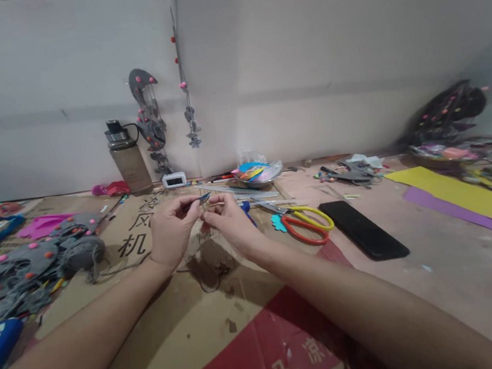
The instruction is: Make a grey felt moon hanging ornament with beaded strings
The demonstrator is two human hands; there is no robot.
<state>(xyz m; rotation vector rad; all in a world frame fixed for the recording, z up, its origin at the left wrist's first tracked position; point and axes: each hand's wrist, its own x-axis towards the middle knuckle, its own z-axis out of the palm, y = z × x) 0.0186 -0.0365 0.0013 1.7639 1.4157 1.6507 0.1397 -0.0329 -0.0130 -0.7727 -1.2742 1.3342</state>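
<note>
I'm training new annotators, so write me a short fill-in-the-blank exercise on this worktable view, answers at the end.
1. In the picture, the left hand and right hand are to the ___ of the scissors.
2. One scissor handle is orange-red; the other is ___.
3. The small device beside the bottle has a ___ case.
4. The narrow strip beside the yellow sheet is ___.

Missing words: left; yellow; white; purple.

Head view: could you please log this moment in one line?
left hand: pinches blue piece | right hand: beside it, grip unclear | scissors: untouched, left of phone
</note>
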